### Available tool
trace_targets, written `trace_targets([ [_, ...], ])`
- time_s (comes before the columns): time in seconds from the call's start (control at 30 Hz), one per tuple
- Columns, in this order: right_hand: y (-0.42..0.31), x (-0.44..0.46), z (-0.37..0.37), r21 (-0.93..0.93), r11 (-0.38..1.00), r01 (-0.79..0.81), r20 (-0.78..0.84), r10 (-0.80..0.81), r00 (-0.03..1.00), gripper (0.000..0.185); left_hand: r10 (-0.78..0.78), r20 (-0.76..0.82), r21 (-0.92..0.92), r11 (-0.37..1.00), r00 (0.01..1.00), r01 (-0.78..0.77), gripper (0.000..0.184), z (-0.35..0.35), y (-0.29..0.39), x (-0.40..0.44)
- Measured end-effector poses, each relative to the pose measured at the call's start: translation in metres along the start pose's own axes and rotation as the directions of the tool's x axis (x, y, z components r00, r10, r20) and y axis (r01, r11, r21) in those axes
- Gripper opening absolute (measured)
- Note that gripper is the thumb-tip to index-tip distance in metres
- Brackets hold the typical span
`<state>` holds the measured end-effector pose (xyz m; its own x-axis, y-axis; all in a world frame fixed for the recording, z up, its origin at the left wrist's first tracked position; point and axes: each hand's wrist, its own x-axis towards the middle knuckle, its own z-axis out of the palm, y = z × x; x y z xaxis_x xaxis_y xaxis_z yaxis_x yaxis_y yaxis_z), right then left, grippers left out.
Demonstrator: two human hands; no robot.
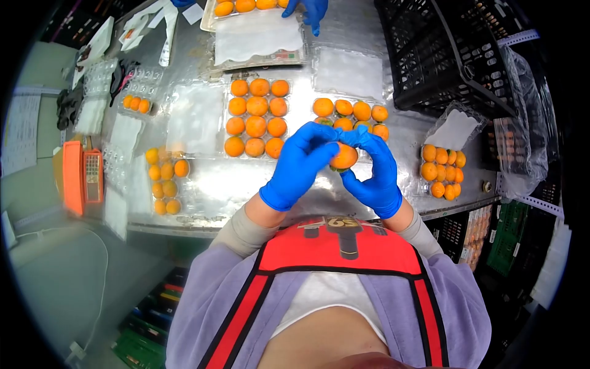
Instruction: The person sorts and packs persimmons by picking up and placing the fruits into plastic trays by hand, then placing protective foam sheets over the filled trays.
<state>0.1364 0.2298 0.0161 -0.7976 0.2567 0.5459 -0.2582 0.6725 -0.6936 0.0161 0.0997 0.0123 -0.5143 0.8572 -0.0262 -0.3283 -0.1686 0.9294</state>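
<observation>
**Two Blue Hands Meet at One Orange Fruit**

One orange fruit (345,158) is held above the table (239,187), in front of the person. The fruit is just to the right of the left fingers and to the left of the right palm. Both hands are right by it, so neither is clearly nearer. The left hand (301,165) pinches its left side. The right hand (376,178) curls around the other side, fingers past the top and thumb down low. I cannot tell if those fingers squeeze it. The fruit looks almost round, so I cannot pick out a long side. A bit of green shows at its bottom. More fruits (362,111) sit just past the hands.
</observation>
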Motion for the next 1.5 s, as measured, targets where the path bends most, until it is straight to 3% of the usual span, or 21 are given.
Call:
trace_targets([
  [0.1,0.000,-0.003,0.002,0.068,0.997,-0.021,0.007,0.021,1.000,0.059,-0.093,-0.107,0.017,0.995,0.990,0.096,0.027,-0.006,-0.004,0.005],
  [0.17,-0.001,-0.004,0.002,0.115,0.992,-0.061,0.002,0.061,0.998,0.057,-0.197,-0.154,-0.180,0.969,0.968,0.169,0.029,-0.002,0.005,0.007],
  [0.2,0.000,-0.003,-0.001,0.179,0.980,-0.087,0.029,0.083,0.996,0.060,-0.197,-0.153,-0.179,0.969,0.968,0.169,0.029,-0.004,0.004,0.007],
  [0.27,0.000,-0.002,-0.002,0.240,0.964,-0.114,0.059,0.102,0.993,0.062,-0.282,0.056,-0.409,0.869,0.958,0.279,0.038,-0.011,0.002,0.007],
  [0.3,0.000,-0.002,-0.001,0.309,0.941,-0.137,0.049,0.128,0.991,0.066,-0.281,0.055,-0.410,0.868,0.958,0.278,0.038,-0.009,0.004,0.007],
  [0.37,0.001,-0.003,0.000,0.377,0.913,-0.157,0.042,0.153,0.987,0.071,-0.265,0.217,-0.443,0.831,0.940,0.337,0.049,-0.006,0.007,0.005],
  [0.4,0.003,-0.003,-0.001,0.389,0.908,-0.157,0.080,0.136,0.987,0.073,-0.264,0.217,-0.443,0.831,0.940,0.336,0.049,-0.006,0.005,0.004],
  [0.47,0.004,-0.003,-0.002,0.401,0.903,-0.156,0.117,0.119,0.986,0.074,-0.117,0.245,-0.386,0.899,0.962,0.208,0.056,-0.008,-0.002,0.003],
  [0.63,-0.006,0.011,-0.009,0.650,0.696,-0.306,0.193,0.238,0.952,0.062,-0.095,0.157,-0.337,0.931,0.983,0.144,0.058,-0.009,-0.003,0.001],
  [0.67,-0.008,0.011,-0.007,0.649,0.697,-0.306,0.191,0.240,0.952,0.062,-0.051,0.143,-0.287,0.954,0.988,0.091,0.058,-0.008,-0.002,0.002],
  [0.73,-0.014,0.010,0.000,0.594,0.680,-0.429,0.147,0.433,0.889,0.058,-0.041,0.112,-0.269,0.960,0.993,0.070,0.058,-0.004,0.001,0.000],
  [0.87,-0.021,0.015,0.011,0.606,0.647,-0.462,0.113,0.505,0.855,0.053,-0.042,0.070,-0.151,0.987,0.997,0.052,0.059,-0.004,-0.005,-0.001],
  [0.97,-0.018,0.021,0.017,0.576,0.703,-0.418,0.036,0.489,0.872,0.050,-0.037,0.015,-0.194,0.980,0.999,0.039,0.059,0.001,-0.012,-0.001],
  [1.03,-0.022,0.031,0.010,0.668,0.502,-0.549,0.184,0.603,0.776,0.049,-0.042,-0.005,-0.223,0.974,0.999,0.040,0.057,0.003,-0.006,-0.001],
  [1.2,-0.010,0.028,0.002,0.701,0.500,-0.508,0.225,0.522,0.823,0.047,-0.061,-0.065,-0.236,0.971,0.996,0.044,0.054,-0.002,-0.013,-0.002],
  [1.27,-0.006,0.027,-0.002,0.709,0.481,-0.516,0.246,0.517,0.820,0.046,-0.111,-0.012,-0.366,0.925,0.994,0.099,0.053,-0.004,-0.009,-0.002],
  [1.5,-0.010,0.024,0.001,0.697,0.505,-0.509,0.233,0.511,0.827,0.048,-0.105,-0.006,-0.369,0.924,0.994,0.096,0.052,-0.005,-0.013,0.000],
])
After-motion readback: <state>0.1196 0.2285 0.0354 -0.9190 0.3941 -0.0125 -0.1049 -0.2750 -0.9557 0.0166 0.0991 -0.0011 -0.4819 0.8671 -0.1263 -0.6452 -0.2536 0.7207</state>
